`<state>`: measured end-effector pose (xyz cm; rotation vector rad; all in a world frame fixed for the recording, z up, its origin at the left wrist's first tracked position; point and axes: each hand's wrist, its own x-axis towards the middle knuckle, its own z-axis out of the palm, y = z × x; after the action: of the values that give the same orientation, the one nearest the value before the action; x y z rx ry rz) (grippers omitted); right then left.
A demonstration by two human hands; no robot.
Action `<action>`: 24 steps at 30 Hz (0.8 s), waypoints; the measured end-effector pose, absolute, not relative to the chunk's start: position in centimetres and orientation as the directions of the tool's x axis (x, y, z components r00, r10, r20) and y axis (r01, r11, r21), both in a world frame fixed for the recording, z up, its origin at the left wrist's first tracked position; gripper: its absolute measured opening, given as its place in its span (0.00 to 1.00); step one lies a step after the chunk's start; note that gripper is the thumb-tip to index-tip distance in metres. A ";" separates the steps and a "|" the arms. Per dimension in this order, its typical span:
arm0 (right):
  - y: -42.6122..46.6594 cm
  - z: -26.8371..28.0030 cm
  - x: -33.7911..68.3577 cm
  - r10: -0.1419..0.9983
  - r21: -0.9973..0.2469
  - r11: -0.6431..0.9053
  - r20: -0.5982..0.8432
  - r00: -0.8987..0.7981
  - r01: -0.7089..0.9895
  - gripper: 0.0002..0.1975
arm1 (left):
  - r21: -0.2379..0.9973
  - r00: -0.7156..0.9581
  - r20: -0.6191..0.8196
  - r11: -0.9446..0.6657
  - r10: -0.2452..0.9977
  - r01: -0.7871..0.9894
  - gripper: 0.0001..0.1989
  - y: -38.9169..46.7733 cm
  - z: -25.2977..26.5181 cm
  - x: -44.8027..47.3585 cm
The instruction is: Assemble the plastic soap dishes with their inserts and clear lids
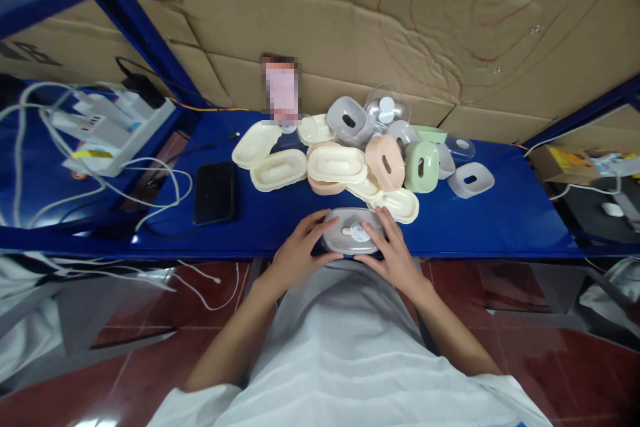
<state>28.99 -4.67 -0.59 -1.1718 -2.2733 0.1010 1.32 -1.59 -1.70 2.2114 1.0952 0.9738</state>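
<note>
A grey oval plastic box with a clear lid (336, 238) sits at the front edge of the blue table. A round printed sticker (360, 232) is on its lid. My left hand (305, 243) grips the box's left end, thumb and fingers curved round it. On the other end, my right hand (393, 250) holds it the same way, fingers over the lid near the sticker. Just behind lie cream oval trays (337, 163), a peach slotted box (385, 163) and a green slotted box (421, 167).
A grey slotted box (471, 180) stands at the right of the pile; clear lids (387, 107) lie at the back. Left are a black power bank-like slab (214, 193), white cables and a white tray of chargers (120, 137). A phone (281, 90) leans on the cardboard wall (320, 20).
</note>
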 end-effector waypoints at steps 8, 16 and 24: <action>-6.4 0.6 38.2 0.628 -0.139 0.421 0.758 -0.178 0.896 0.42 | 0.635 0.467 0.549 -0.710 0.693 0.306 0.33 -1.4 2.0 2.4; -5.0 -3.4 56.9 0.449 -0.383 -0.438 0.690 0.567 0.813 0.51 | 0.393 0.603 0.408 -0.728 0.686 0.562 0.15 -0.7 -0.3 3.3; 0.6 -1.0 51.5 0.613 -0.261 -0.255 0.701 0.364 0.931 0.43 | 0.405 0.582 0.392 -0.702 0.712 0.586 0.13 -0.9 -0.9 3.5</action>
<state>51.48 0.56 -0.96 -1.9720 -1.3346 -0.6217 3.54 -0.87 -0.87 2.5813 1.0779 0.7941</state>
